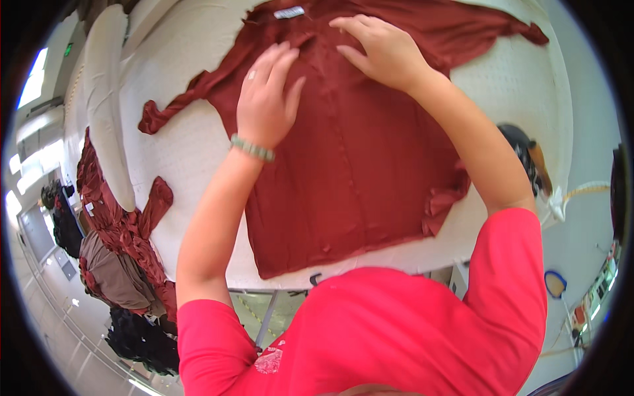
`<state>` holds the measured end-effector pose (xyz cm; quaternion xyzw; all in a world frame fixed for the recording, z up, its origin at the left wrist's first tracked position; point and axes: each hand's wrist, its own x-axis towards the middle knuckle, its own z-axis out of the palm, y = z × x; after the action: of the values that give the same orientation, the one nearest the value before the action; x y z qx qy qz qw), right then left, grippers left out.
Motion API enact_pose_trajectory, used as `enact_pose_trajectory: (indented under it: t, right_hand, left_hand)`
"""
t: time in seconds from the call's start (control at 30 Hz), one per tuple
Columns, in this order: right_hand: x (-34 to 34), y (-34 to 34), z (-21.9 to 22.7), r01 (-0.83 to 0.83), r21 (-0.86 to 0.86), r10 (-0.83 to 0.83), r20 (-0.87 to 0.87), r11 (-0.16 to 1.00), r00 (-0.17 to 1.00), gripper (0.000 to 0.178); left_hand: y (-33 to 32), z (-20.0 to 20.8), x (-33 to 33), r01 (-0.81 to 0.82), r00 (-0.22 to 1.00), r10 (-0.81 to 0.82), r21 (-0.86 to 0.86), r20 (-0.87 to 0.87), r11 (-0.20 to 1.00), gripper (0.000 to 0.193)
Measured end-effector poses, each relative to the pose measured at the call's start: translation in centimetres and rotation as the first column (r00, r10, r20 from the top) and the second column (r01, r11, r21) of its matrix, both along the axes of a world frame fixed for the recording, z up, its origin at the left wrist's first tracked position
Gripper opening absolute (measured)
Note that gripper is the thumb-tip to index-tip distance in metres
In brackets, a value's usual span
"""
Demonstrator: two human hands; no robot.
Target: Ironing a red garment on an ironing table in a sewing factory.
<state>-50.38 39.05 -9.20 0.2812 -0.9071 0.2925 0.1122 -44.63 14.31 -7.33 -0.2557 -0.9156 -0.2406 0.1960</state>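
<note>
A dark red long-sleeved shirt (pixel 356 178) lies spread on the white padded table (pixel 178 148), its collar end away from me and its hem near my body. Both sleeves reach out sideways, and the lower right corner of the hem is folded and rumpled. My left hand (pixel 267 99) rests over the upper left of the shirt, fingers stretched out and thumb apart. Over the upper right, near the collar, my right hand (pixel 383 53) has its fingers extended and thumb spread. Neither hand grips the cloth. A white label (pixel 289 12) shows at the collar.
An iron (pixel 522 155) with a brown handle stands at the table's right, partly behind my right arm. A long white padded arm (pixel 105 99) runs along the left side. More dark red garments (pixel 115 224) hang over the left edge, beside brown cloth (pixel 119 270).
</note>
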Motion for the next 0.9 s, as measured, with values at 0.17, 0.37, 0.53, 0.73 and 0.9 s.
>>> enact_pose_trajectory:
  t: [0.17,0.37,0.53,0.73,0.9]
  right_hand:
    - [17.2,6.9,2.8,-0.052,0.063,0.038,0.207,0.997,0.978,0.030]
    - [34.0,13.9,4.7,0.083,0.270,-0.191,0.402,0.959,0.896,0.017]
    - [40.7,17.0,3.4,0.362,0.384,-0.520,0.495,0.850,0.696,0.017]
    - [41.1,17.9,1.3,0.583,0.249,-0.632,0.221,0.773,0.743,0.026]
    - [39.4,17.3,0.3,0.541,0.202,-0.575,0.200,0.816,0.793,0.034]
  left_hand:
    - [-1.1,2.1,22.1,-0.037,0.915,0.019,0.038,0.403,0.999,0.030]
    - [-1.0,2.4,38.9,-0.122,0.826,0.124,-0.041,0.549,0.992,0.025]
    - [-0.1,1.8,38.9,-0.058,0.904,0.040,0.029,0.425,0.998,0.023]
    - [4.1,1.0,37.4,0.121,0.968,-0.134,0.075,0.210,0.990,0.033]
    - [6.7,-1.0,36.5,0.078,0.994,-0.063,-0.170,0.093,0.982,0.028]
